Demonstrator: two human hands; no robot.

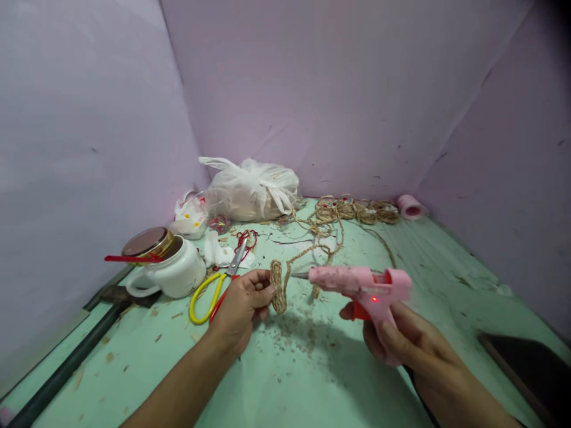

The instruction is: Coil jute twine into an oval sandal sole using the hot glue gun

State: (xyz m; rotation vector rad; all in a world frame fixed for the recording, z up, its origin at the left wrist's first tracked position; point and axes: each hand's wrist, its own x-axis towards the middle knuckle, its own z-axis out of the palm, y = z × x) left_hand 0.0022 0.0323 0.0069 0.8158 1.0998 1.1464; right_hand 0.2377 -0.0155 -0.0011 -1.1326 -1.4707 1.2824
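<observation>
Left hand (243, 303): the grip pinches the coiled cord between thumb and fingers.
Coiled cord (277, 286): a long, narrow twist held upright near the centre of the view (take it as the hub of the clock), its loose strand leading off towards 1 o'clock.
Right hand (414, 342): the grip is wrapped around the handle of the glue gun, one finger at the orange trigger.
Glue gun (357, 279): pink, at 3 o'clock, red light lit, nozzle pointing at the strand; whether they touch, I cannot tell.
Scissors (232, 269): between 9 and 10 o'clock, just beyond the left hand, blades apart from the coil.
White mug (181, 270): at 9 o'clock, with a hammer (75, 362) beside it, its handle stretching towards 8.
Plastic bag (254, 190): knotted, near 12 o'clock.
Cord rounds (367, 213): in a row towards 2 o'clock, a pink spool (411, 207) beside them.
Tabletop (285, 392): pale green, scattered with crumbs and fibres.
</observation>
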